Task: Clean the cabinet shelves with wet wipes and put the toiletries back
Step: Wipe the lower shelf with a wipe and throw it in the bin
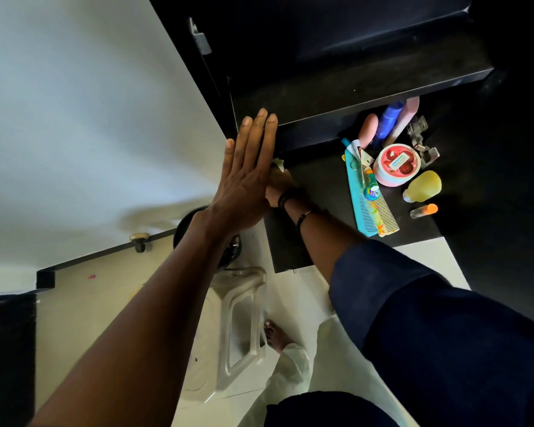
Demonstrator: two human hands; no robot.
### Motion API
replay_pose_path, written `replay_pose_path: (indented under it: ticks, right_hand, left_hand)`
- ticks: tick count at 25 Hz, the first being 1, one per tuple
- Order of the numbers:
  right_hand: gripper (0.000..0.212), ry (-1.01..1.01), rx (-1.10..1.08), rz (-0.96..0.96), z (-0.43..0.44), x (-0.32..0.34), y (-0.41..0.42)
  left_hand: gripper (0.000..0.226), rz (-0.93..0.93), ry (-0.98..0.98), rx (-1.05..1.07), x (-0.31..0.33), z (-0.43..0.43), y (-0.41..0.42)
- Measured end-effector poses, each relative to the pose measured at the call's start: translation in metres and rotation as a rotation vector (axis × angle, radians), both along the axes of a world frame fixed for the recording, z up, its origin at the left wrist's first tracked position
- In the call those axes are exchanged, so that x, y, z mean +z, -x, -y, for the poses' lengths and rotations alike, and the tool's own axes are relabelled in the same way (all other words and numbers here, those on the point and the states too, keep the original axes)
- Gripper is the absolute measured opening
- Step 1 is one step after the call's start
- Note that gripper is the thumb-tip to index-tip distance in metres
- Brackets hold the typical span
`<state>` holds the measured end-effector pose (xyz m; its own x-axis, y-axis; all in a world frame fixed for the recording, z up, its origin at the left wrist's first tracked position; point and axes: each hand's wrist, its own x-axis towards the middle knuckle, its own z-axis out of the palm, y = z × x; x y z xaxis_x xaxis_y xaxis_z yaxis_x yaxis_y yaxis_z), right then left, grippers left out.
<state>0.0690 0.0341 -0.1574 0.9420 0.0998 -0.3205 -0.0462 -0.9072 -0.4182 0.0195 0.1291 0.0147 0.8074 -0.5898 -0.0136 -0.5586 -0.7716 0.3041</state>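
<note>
My left hand [244,180] lies flat with straight fingers against the front left corner of the black cabinet, just under the upper shelf [352,84]. Behind it, my right hand [282,184] rests on the left part of the lower shelf [321,186] and holds a pale wet wipe [278,163]; its fingers are mostly hidden. Toiletries crowd the shelf's right side: a turquoise comb [361,204], a round pink jar [398,164], a yellow bottle [423,186], a small orange-capped vial [424,210], a blue bottle [387,118] and a pink bottle [369,129].
A metal door hinge [421,140] sits behind the jar. Below on the pale floor stand a plastic stool [241,318] and a dark round container [185,223], near my bare foot [275,334]. A ledge with a brass knob [139,238] juts from the white wall at left.
</note>
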Motion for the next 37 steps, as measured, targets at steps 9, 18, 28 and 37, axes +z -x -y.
replay_pose_path:
  ticks: [9,18,28,37]
  right_hand:
    - [0.053,0.164,-0.020,0.087,0.069,-0.020,0.129]
    - [0.067,0.048,-0.179,-0.120,0.110,-0.007,-0.013]
    - [0.063,0.111,-0.032,0.023,0.075,-0.009,0.033]
    - [0.051,0.023,-0.077,-0.038,0.037,0.002,0.049]
  left_hand:
    - [0.124,0.064,-0.018,0.006,-0.013,0.000,-0.003]
    - [0.124,0.079,0.002,0.021,-0.013,0.001,-0.001]
    - [0.123,0.068,-0.003,0.021,-0.011,0.002,-0.001]
    - [0.116,0.048,0.023,0.027,-0.010,0.003,0.001]
